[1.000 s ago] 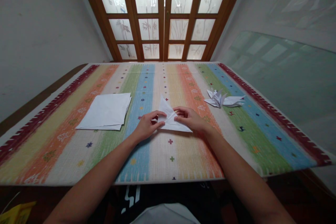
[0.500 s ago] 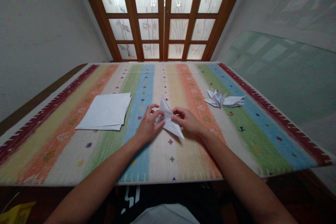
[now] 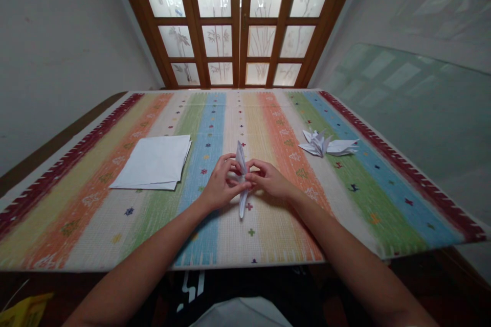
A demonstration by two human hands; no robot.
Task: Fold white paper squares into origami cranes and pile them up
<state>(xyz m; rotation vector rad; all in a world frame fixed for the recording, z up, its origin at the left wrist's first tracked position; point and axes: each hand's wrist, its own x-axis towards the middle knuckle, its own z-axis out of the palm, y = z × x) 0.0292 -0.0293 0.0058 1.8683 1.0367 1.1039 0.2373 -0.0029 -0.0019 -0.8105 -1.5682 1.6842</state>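
Note:
Between my two hands, over the middle of the table, a folded white paper stands on edge, its narrow side towards me. One pointed end reaches away from me and the other points down towards the near edge. My left hand pinches it from the left, thumb and fingers closed at its middle. From the right, the thumb and fingertips of my right hand close on the same middle part. The fingertips overlap there, so the paper's centre is hidden.
A stack of white paper sheets lies to the left. On the right rest several folded paper pieces, crane-like in shape. A striped cloth covers the table. Beyond its far edge stand wooden doors with glass panes. Something yellow is low at left.
The folded paper has turned from showing a broad, spread face to standing narrow on edge. Both hands have come closer together around its middle. The stack and the folded pieces stay put.

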